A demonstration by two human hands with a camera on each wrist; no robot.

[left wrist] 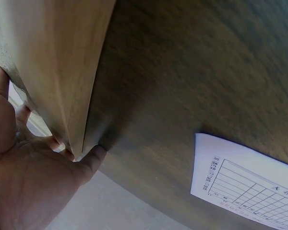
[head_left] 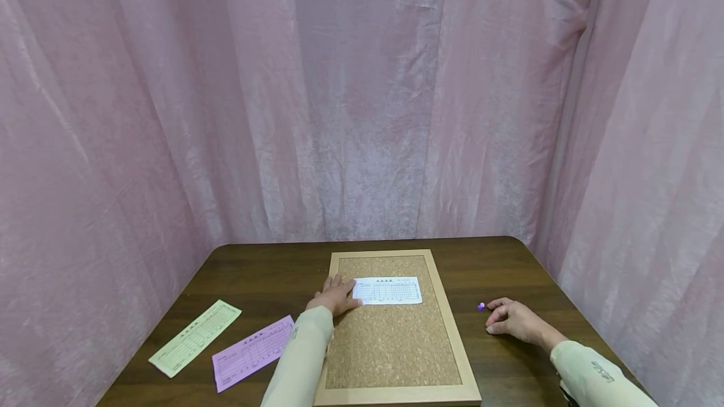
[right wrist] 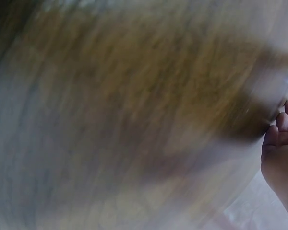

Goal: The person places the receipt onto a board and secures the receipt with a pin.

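A white printed form (head_left: 387, 291) lies flat across the upper part of a wood-framed cork board (head_left: 396, 347). My left hand (head_left: 334, 296) rests over the board's left edge, its thumb and fingers at the form's left end. In the left wrist view, the left hand (left wrist: 33, 167) spreads across the frame's side (left wrist: 72, 72), with one fingertip over the table. On the table right of the board are tiny purple pieces that look like push pins (head_left: 481, 306). My right hand (head_left: 519, 321) is just beside them, fingers loosely bent, and no object shows in its grasp.
Left of the board, a purple form (head_left: 251, 353) and a pale green form (head_left: 195, 338) lie on the dark wooden table (head_left: 271, 269). The left sleeve partly covers the purple one. Pink curtains (head_left: 367, 112) hang behind and at both sides.
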